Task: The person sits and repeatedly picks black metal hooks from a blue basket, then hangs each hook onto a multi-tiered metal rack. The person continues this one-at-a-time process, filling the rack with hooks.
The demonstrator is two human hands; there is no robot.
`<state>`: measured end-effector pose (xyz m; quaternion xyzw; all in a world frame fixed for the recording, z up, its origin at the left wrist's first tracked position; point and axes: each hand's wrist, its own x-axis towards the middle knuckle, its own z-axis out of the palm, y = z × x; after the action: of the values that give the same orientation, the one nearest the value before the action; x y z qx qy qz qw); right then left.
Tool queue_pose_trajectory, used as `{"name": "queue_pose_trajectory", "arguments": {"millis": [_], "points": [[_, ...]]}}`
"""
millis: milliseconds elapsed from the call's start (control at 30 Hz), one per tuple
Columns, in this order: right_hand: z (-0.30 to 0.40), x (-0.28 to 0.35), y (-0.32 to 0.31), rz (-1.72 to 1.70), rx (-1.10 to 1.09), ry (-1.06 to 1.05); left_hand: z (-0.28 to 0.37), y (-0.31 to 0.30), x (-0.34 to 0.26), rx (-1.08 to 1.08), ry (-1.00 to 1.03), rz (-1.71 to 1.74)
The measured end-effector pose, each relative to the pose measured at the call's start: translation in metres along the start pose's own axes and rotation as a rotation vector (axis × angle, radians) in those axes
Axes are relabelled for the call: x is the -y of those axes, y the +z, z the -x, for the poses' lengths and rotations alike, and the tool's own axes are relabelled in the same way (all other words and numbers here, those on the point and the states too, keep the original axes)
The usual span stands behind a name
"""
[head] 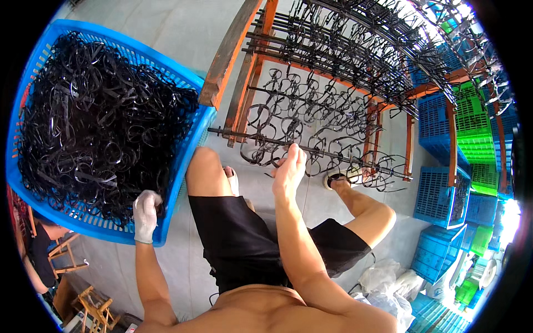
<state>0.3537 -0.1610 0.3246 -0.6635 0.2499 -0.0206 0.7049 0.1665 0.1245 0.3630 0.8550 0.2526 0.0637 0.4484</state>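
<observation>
My left hand (145, 214), in a white knit glove, is at the near right corner of a blue plastic basket (104, 238). Its fingers are curled against a tangled heap of black looped strips (95, 120); whether they grip any is hidden. My bare right hand (290, 168) reaches over my lap to a thin black rod (333, 155) hung with black strip loops (258, 116). The fingers are close together at the rod, overlapping it in view, and I cannot see what lies between them. One end of the rod projects beside the basket.
An orange-painted rack (233, 62) ahead carries several more rods (325, 50) of black loops. Blue crates (439, 249) and green crates (479, 129) are stacked on the right, near white plastic bags (387, 279). Another person (41, 245) and a wooden stool (98, 310) are at lower left.
</observation>
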Motion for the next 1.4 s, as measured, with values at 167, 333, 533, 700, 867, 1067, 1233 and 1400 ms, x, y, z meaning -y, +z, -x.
{"name": "queue_pose_trajectory", "arguments": {"millis": [167,333,533,700,867,1067,1233,1400], "points": [[-0.008,-0.017,0.006,-0.007,-0.057,-0.072,-0.004,0.014,-0.002,-0.082,-0.066,-0.307],[-0.011,-0.031,0.004,-0.101,-0.075,-0.039,-0.013,0.014,0.010,-0.087,0.111,-0.123],[-0.021,0.000,-0.008,-0.174,0.075,0.129,-0.013,0.012,-0.027,-0.273,0.134,0.087],[-0.018,0.010,0.000,-0.154,0.115,0.031,-0.007,0.019,-0.051,-0.276,0.092,0.261],[-0.020,0.008,-0.011,0.100,0.049,-0.063,0.002,0.027,-0.080,-0.139,0.058,0.275],[0.068,0.083,-0.026,0.221,1.114,-0.629,0.017,0.050,-0.110,0.914,0.386,0.415],[0.051,0.092,-0.070,-0.212,1.769,0.728,-0.002,0.053,-0.145,2.113,0.080,0.736],[0.072,0.089,-0.097,-0.397,1.434,0.589,-0.040,0.062,-0.139,0.911,-0.020,1.030]]}}
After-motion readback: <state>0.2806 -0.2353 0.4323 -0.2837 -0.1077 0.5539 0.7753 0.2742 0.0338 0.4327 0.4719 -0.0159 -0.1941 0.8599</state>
